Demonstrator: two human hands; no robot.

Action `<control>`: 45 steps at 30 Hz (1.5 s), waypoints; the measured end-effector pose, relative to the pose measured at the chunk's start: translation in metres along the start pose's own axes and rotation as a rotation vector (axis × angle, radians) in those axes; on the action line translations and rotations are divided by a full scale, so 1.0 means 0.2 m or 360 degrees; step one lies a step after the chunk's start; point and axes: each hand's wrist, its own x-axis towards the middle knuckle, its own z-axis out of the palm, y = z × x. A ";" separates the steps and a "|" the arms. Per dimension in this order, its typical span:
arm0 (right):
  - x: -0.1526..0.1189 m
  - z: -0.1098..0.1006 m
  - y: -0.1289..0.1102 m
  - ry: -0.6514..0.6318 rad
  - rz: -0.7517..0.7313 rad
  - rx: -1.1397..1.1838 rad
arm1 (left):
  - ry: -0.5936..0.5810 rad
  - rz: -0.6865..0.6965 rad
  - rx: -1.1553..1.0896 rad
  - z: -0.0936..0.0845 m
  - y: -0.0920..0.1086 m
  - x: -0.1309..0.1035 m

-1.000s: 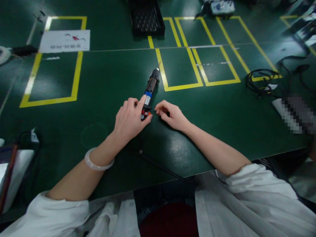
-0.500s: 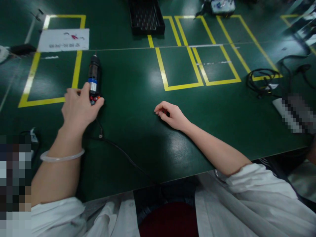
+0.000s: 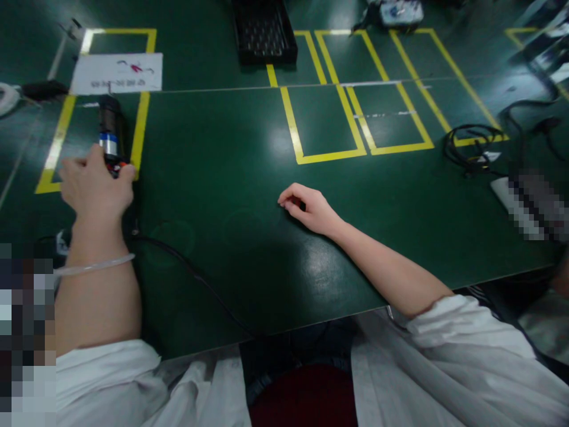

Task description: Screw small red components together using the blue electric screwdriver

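Observation:
My left hand (image 3: 100, 187) is closed around the rear end of an electric screwdriver (image 3: 111, 121), black with a blue and silver band and a bit of red and orange near the fingers. Its bit points away from me, toward a white label sheet, and the body lies within a yellow taped outline. A black cord (image 3: 195, 276) runs from it toward the table's front edge. My right hand (image 3: 311, 209) rests on the green table (image 3: 231, 178) with fingers curled and tips together. Something small and reddish shows between them, too hidden to name.
The white label sheet (image 3: 118, 73) lies at the far left. A black tray (image 3: 267, 53) stands at the back. Yellow tape outlines (image 3: 331, 158) mark the table right of centre. A coiled black cable (image 3: 471, 145) lies at the right.
My left hand has moved left with the electric screwdriver, bringing it from beside the left taped outline to inside it. The cord has followed. My right hand has stayed put.

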 end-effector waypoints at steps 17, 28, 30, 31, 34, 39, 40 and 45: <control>0.00 0.00 0.00 -0.0001 0.0009 -0.0017 | 0.0171 -0.0127 -0.0027 0.03 0.03 -0.03; 0.00 0.00 0.00 -0.0013 0.0021 -0.0009 | 0.0042 0.0473 -0.0698 -0.04 0.32 -0.13; 0.00 0.00 0.00 -0.0014 0.0027 0.0005 | -0.0340 0.0697 -0.1043 -0.02 0.47 -0.21; 0.00 0.00 0.00 -0.0021 0.0034 0.0024 | -0.0476 0.0801 -0.1161 -0.01 0.54 -0.26; 0.00 0.00 -0.01 -0.0086 0.0064 0.0135 | -0.0967 0.0983 -0.1434 0.04 0.70 -0.42; -0.01 0.01 -0.01 -0.0216 0.0008 0.0322 | -0.1317 0.1105 -0.1586 0.08 0.78 -0.56; -0.01 0.01 -0.01 -0.0224 -0.0005 0.0334 | -0.1335 0.1104 -0.1598 0.08 0.78 -0.57; -0.01 0.01 -0.03 -0.0205 0.0040 0.0307 | -0.1312 0.0992 -0.1701 0.07 0.78 -0.56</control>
